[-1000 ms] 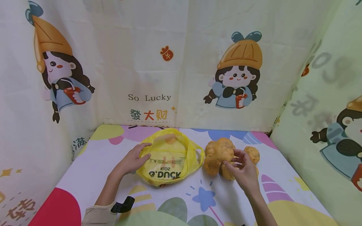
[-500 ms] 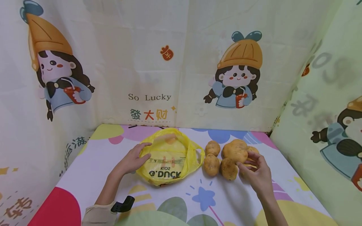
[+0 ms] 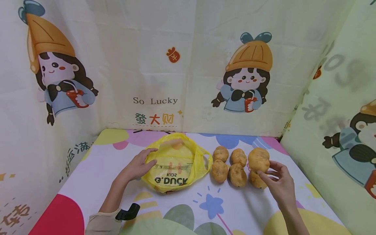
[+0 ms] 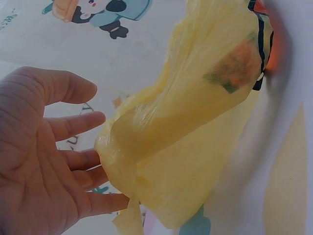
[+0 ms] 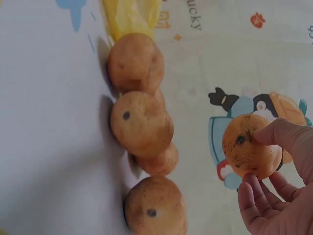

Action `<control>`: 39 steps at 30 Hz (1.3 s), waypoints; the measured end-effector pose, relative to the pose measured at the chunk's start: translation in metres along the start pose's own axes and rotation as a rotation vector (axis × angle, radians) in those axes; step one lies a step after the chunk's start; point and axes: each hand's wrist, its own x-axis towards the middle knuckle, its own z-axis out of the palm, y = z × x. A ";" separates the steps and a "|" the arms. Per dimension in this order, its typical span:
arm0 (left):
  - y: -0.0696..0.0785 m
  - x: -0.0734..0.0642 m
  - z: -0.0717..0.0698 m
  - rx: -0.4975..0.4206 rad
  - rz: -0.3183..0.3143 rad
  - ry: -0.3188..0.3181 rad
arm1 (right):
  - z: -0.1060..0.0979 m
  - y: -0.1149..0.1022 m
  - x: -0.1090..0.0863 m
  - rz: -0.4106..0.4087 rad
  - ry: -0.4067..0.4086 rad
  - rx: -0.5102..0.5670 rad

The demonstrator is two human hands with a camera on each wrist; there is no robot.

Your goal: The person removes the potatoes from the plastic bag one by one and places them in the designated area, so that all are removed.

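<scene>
In the head view my right hand (image 3: pixel 280 182) pinches a potato (image 3: pixel 258 159) between thumb and fingers. The right wrist view shows this potato (image 5: pixel 249 147) held up off the table, dark marks on its skin. Several other potatoes lie in two short rows: one potato (image 3: pixel 221 154) at the back left, another potato (image 3: pixel 237 175) in front, and a potato (image 3: pixel 258 180) partly hidden below the held one. My left hand (image 4: pixel 54 152) has its fingers extended at the side of a yellow plastic bag (image 4: pixel 181 147); the lower fingertips appear to touch it. In the head view the bag (image 3: pixel 173 163) gapes.
A patterned cloth (image 3: pixel 176 215) covers the table. Printed curtains (image 3: pixel 191 71) enclose the back and both sides. One handle loop of the bag reaches toward the left-hand potatoes. A black device (image 3: pixel 128 212) sits on the left wrist.
My right hand has carried the potato to the right, from above the left-hand potatoes to above the right end of the rows, uncovering the ones behind. The left hand and bag stay put.
</scene>
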 end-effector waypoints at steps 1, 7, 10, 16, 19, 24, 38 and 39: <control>0.000 0.000 0.000 -0.001 0.001 -0.001 | -0.002 0.001 0.000 -0.005 0.002 -0.004; -0.001 0.001 0.001 -0.009 -0.012 -0.004 | -0.017 0.011 0.004 0.014 -0.003 -0.076; -0.002 0.001 0.000 -0.008 -0.009 -0.004 | -0.024 0.016 0.006 0.039 -0.006 -0.102; 0.000 0.000 -0.001 -0.005 -0.004 -0.009 | -0.038 0.026 0.011 0.072 -0.014 -0.137; 0.001 -0.001 -0.001 -0.011 -0.013 -0.012 | -0.044 0.032 0.014 0.080 -0.017 -0.152; 0.002 -0.001 -0.001 -0.015 -0.011 -0.013 | -0.052 0.041 0.017 0.081 -0.017 -0.157; 0.000 -0.001 -0.002 -0.010 0.012 -0.005 | -0.068 0.065 0.025 0.095 -0.076 -0.208; 0.000 -0.001 -0.002 -0.009 0.012 -0.004 | -0.069 0.067 0.026 0.097 -0.084 -0.216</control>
